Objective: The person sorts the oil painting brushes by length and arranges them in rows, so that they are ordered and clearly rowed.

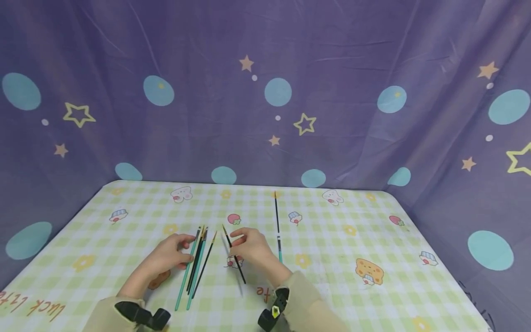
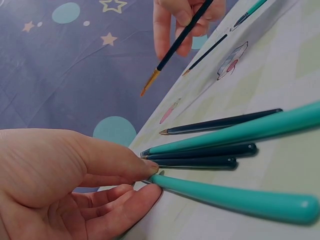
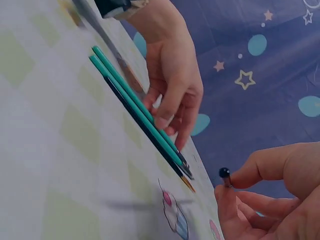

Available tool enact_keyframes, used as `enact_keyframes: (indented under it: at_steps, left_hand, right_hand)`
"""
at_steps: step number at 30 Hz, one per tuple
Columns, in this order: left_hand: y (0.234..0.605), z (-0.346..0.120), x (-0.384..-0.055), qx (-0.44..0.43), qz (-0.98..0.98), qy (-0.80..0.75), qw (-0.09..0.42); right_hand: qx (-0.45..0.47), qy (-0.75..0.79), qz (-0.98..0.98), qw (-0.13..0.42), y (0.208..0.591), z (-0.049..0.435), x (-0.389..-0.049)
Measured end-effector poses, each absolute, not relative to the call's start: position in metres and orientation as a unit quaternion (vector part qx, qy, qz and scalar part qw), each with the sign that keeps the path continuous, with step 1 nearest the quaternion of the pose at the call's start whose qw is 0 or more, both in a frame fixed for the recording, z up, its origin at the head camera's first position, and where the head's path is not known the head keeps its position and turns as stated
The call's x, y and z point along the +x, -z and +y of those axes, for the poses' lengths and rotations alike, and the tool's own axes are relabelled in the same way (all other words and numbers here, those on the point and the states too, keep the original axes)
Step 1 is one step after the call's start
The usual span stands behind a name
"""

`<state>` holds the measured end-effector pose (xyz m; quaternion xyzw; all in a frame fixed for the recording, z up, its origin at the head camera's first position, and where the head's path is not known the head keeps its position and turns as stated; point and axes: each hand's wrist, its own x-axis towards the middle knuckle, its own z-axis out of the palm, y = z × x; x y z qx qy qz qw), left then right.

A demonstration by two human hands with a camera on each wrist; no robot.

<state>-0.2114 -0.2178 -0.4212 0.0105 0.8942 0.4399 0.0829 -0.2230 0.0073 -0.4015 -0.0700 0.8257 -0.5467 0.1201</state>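
While the right hand (image 1: pixel 253 246) pinches a dark brush (image 1: pixel 239 267) above the cloth, its bristles pointing away from the person, the left hand (image 1: pixel 166 253) holds the outermost teal brush (image 1: pixel 183 286) between thumb and finger. Just beside that one lie two black brushes (image 2: pixel 210 151) and a second teal brush (image 2: pixel 240 130), then a slim dark brush (image 1: pixel 204 265) slightly apart. Beyond the right hand, a black-handled brush (image 1: pixel 277 212) and a teal-handled brush (image 1: pixel 280 249) lie nearly in line on the checked tablecloth (image 1: pixel 332 249), before a purple curtain (image 1: pixel 340 152).
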Motion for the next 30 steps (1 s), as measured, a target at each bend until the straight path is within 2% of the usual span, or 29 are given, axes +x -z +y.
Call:
enact_keyframes:
  at_steps: [21,30]
  left_hand:
    - [0.424,-0.217,-0.215,-0.005,0.897,-0.434,0.085]
    - [0.423,-0.218,-0.213,0.014,0.895,-0.438,0.083]
  right_hand:
    - [-0.021,0.563,0.821,0.09,0.396,0.069,-0.263]
    - [0.014,0.537,0.842,0.051,0.395,0.097,-0.289]
